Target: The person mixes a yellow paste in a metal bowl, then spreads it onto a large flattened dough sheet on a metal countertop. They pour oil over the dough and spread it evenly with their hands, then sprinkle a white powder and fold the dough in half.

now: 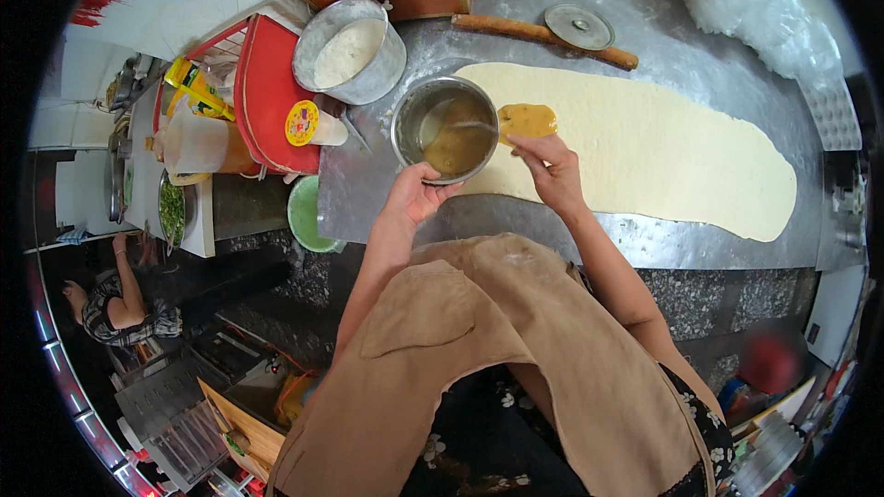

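Note:
A long rolled-out sheet of pale dough (pixel 649 145) lies on the floury metal worktop. My left hand (pixel 418 197) grips the near rim of a round metal pot (pixel 398 125) that holds an oily yellow-brown mixture (pixel 452 145). Just right of the pot, a thick yellow-brown patch (pixel 530 120) lies at the dough's left end. My right hand (pixel 552 166) is at the lower edge of that patch, with thumb and fingers pinched on what seems a thin handle; a spoon-like metal piece shows partly over the pot's right rim. Whether the two are one utensil is unclear.
A wooden rolling pin (pixel 504 26) with a round metal lid (pixel 580 25) on it lies behind the dough. A metal pot of flour (pixel 394 48), a red basket (pixel 269 96) and a sealed cup (pixel 331 130) stand left. Plastic bags (pixel 766 21) lie at right. Another person (pixel 124 297) is at far left.

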`<state>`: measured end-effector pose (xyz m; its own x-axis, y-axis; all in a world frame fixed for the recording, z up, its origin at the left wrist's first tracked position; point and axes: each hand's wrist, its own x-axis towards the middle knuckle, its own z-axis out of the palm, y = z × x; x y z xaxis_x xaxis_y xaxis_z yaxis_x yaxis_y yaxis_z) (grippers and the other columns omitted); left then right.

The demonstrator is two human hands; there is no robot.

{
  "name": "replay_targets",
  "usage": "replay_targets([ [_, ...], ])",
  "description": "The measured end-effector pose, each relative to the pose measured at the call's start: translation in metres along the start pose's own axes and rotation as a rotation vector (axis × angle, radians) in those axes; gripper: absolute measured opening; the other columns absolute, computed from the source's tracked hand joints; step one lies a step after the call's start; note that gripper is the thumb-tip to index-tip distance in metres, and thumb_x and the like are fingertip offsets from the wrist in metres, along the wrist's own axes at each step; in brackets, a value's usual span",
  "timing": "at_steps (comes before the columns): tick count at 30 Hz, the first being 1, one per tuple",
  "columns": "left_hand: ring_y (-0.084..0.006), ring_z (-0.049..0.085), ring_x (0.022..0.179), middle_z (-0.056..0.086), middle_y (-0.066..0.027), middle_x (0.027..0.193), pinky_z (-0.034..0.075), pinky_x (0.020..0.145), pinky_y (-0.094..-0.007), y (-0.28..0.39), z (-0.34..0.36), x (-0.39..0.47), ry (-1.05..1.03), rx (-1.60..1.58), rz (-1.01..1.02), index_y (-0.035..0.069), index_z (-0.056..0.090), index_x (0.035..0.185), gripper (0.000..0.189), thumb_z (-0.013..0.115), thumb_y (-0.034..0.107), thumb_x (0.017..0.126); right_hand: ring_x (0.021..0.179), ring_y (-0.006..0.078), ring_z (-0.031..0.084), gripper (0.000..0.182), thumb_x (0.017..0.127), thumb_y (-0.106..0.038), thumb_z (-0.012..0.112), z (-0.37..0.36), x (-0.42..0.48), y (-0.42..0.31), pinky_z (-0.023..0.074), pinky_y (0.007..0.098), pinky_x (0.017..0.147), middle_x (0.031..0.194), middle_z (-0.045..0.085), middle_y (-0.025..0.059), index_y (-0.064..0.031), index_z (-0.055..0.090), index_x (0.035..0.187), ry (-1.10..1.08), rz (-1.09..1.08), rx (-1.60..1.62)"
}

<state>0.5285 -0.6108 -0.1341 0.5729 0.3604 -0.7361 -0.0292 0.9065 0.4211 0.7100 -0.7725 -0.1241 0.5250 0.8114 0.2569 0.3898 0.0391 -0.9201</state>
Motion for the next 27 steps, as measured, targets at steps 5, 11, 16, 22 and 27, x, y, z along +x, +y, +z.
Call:
replay_targets([
  [5, -0.0380, 0.062, 0.098, 0.055, -0.0277, 0.115, 0.058, 0.082, -0.0408, 0.002, -0.002, 0.006, 0.007, 0.043, 0.081, -0.015, 0.042, 0.119, 0.045, 0.043, -0.002, 0.076, 0.078, 0.0180, 0.061, 0.028, 0.082, 0.003, 0.062, -0.003, -0.002, -0.012, 0.0475, 0.0287, 0.075, 0.081, 0.069, 0.0062, -0.0095, 0.070, 0.106, 0.048, -0.010, 0.031],
  [11, -0.0375, 0.062, 0.099, 0.054, -0.0262, 0.116, 0.058, 0.079, -0.0461, 0.000, 0.010, 0.001, 0.152, 0.240, 0.225, -0.013, 0.039, 0.121, 0.048, 0.044, -0.004, 0.074, 0.070, 0.0203, 0.058, 0.024, 0.078, 0.000, 0.063, -0.021, 0.009, -0.020, 0.0421, 0.0319, 0.069, 0.075, 0.064, 0.0041, -0.0080, 0.068, 0.100, 0.286, -0.196, -0.508],
  [16, -0.0370, 0.061, 0.100, 0.052, -0.0235, 0.118, 0.058, 0.078, -0.0466, -0.007, 0.021, 0.005, 0.127, 0.312, 0.296, -0.006, 0.037, 0.126, 0.053, 0.043, -0.005, 0.073, 0.069, 0.0202, 0.055, 0.018, 0.077, -0.005, 0.061, -0.014, 0.013, 0.005, 0.0385, 0.0343, 0.066, 0.070, 0.060, 0.0022, -0.0088, 0.068, 0.093, 0.202, -0.196, -0.894],
  [22, -0.0373, 0.060, 0.101, 0.048, -0.0221, 0.122, 0.057, 0.078, -0.0484, -0.014, 0.029, 0.013, 0.113, 0.315, 0.326, 0.002, 0.031, 0.132, 0.061, 0.042, -0.006, 0.072, 0.071, 0.0214, 0.054, 0.023, 0.072, -0.005, 0.057, 0.008, 0.004, -0.001, 0.0394, 0.0360, 0.069, 0.069, 0.058, 0.0044, -0.0068, 0.068, 0.092, 0.125, -0.236, -0.871],
  [27, -0.0385, 0.059, 0.103, 0.047, -0.0228, 0.123, 0.055, 0.082, -0.0506, -0.014, 0.038, 0.015, 0.106, 0.247, 0.353, 0.003, 0.029, 0.133, 0.063, 0.040, -0.007, 0.072, 0.071, 0.0219, 0.052, 0.024, 0.070, -0.006, 0.057, 0.010, -0.002, -0.004, 0.0390, 0.0362, 0.070, 0.067, 0.055, 0.0048, -0.0054, 0.067, 0.092, 0.081, -0.267, -0.883],
])
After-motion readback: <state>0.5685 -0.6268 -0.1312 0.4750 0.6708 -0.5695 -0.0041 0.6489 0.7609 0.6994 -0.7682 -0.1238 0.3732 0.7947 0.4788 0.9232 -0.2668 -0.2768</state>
